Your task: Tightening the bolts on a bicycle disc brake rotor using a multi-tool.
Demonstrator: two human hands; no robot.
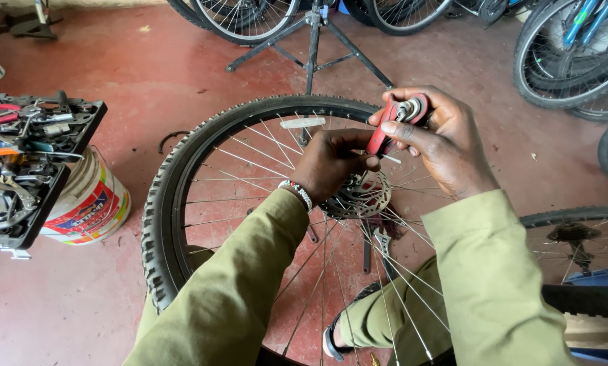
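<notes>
Red multitool (387, 129) gripped in right hand (446, 146), key angled down toward disc (358, 195) at hub; left hand (331, 163) pinching key, steadying it (wheel (175, 203) flat across lap).

Both my arms reach forward in olive-green sleeves, elbows bent, forearms angling in toward each other. My left hand (331, 163) sits lower, knuckles up, fingers curled down and forward in a closed grip, with a beaded band around the wrist. My right hand (439, 139) is raised a little higher and just beside it, back of the hand turned to me, fingers wrapped shut and the thumb pressed along the top. The two hands nearly touch at the fingertips.
</notes>
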